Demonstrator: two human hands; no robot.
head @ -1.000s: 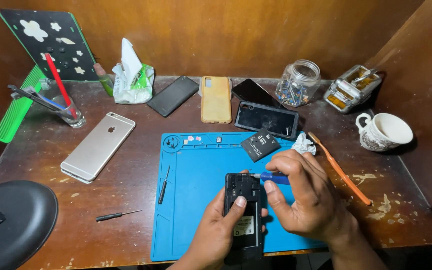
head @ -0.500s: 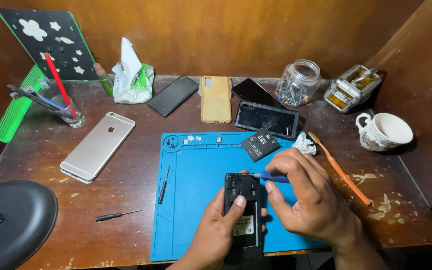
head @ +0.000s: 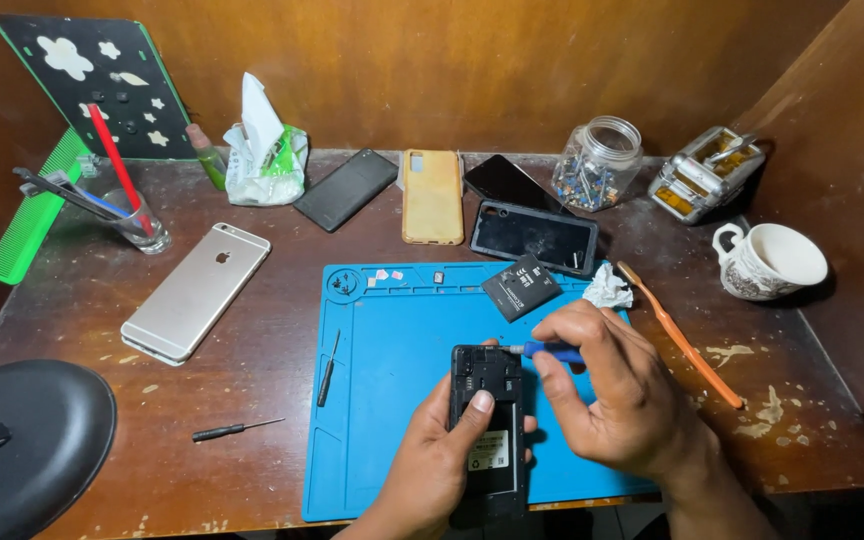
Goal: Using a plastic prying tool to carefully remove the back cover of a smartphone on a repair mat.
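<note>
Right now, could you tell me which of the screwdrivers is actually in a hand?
The blue-handled screwdriver, pinched in the right hand at the opened phone. The two black ones lie untouched: one on the mat, one on the table.

Phone (head: 488,415) on mat (head: 392,400), battery (head: 520,286) behind it; loose screwdriver (head: 235,430) left of mat, mug (head: 770,262) far right.

Far edge: tissue pack (head: 265,160), black phone (head: 346,189), tan phone case (head: 432,196), glass jar (head: 598,164).
Left: silver phone (head: 197,291), glass of pens (head: 137,222), green comb (head: 32,220).
Right: white mug (head: 770,262), orange toothbrush (head: 680,333).
Front: small screwdriver (head: 235,430) on wooden table (head: 252,460).
</note>
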